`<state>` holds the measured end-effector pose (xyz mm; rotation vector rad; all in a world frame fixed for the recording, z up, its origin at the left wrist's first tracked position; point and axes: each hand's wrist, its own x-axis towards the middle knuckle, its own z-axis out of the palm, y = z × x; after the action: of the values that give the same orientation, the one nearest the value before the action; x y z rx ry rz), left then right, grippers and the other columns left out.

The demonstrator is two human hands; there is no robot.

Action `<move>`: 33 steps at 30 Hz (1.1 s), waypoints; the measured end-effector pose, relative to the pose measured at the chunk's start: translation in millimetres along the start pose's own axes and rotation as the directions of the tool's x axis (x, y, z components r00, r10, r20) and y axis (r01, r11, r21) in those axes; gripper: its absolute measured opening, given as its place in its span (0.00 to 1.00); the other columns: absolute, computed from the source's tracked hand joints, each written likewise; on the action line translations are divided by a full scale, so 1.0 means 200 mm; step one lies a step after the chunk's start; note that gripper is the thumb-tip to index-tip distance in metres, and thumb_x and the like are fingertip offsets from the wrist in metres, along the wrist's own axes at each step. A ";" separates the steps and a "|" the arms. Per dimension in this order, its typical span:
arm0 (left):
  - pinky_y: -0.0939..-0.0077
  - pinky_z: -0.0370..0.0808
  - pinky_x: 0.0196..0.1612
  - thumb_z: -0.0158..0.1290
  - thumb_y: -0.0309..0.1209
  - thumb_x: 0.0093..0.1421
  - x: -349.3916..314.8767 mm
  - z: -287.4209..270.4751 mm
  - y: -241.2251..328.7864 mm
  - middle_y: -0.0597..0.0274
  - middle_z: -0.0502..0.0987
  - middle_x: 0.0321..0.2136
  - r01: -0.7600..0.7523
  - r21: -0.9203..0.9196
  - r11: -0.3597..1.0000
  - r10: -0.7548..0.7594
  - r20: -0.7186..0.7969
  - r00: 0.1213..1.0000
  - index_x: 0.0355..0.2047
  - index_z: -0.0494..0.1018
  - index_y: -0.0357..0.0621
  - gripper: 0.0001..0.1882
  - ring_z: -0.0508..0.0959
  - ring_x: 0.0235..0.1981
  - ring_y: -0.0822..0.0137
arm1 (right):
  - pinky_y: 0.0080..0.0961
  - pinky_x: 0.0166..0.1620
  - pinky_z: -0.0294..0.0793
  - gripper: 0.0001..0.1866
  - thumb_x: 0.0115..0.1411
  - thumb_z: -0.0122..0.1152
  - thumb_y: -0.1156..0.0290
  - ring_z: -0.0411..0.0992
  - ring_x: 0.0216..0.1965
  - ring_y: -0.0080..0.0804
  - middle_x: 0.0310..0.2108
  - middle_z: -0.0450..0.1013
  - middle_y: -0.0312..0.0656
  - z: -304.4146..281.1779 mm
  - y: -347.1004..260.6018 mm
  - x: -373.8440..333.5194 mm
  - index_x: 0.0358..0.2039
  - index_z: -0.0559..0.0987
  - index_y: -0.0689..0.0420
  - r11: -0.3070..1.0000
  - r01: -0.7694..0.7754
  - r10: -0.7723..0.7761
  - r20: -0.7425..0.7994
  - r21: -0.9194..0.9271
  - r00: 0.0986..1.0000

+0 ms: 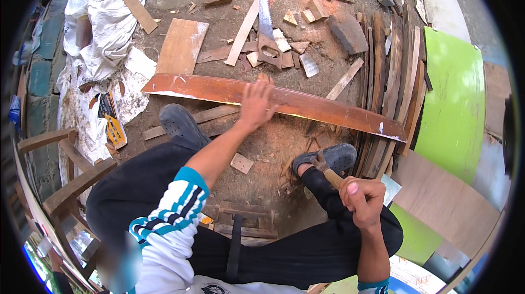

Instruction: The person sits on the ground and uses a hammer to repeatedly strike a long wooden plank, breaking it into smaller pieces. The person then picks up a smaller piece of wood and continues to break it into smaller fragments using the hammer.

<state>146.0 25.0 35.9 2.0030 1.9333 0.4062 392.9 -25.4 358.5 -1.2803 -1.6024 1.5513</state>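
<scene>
A: What's hard to see?
B: The head of the wooden-handled tool (332,178) blurs into the dark right shoe (340,158) behind it; I can't tell if they touch. A pale flat piece (391,189) is partly hidden behind the right hand (361,200), and a blurred patch covers something at seven o'clock

A: And around them?
B: Taking the middle of the view as the clock's centre, the reddish-brown board (317,106) lies just above it, running from ten o'clock to three. Its right end crosses the dark timber strips (377,70), blocking part of them. The saw (267,31) sits at twelve among offcuts, a stone block (348,32) between one and two, the green panel (456,113) near three. Crumpled white sheeting (104,12) spreads at ten, cut by the rim of the view, with a wooden frame (82,179) between eight and nine

A: The hands?
B: The left hand (257,107) reaches towards twelve, fingers spread, palm down over the board. The right hand, at four, is wrapped round the tool's handle, thumb uppermost, the tool pointing towards ten
</scene>
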 end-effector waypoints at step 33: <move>0.32 0.30 0.69 0.50 0.75 0.52 -0.29 -0.22 -0.29 0.50 0.30 0.75 0.353 0.170 0.920 -0.388 0.528 0.756 0.75 0.38 0.63 0.60 0.28 0.75 0.44 | 0.28 0.25 0.63 0.29 0.69 0.57 0.57 0.58 0.14 0.26 0.10 0.57 0.34 0.23 0.18 0.22 0.11 0.61 0.50 0.860 -0.315 0.467 -0.370 0.403 0.803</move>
<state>73.3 -30.3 52.9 1.4719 1.8886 -0.3145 343.1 -9.5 306.3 -1.7055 -0.7719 1.5106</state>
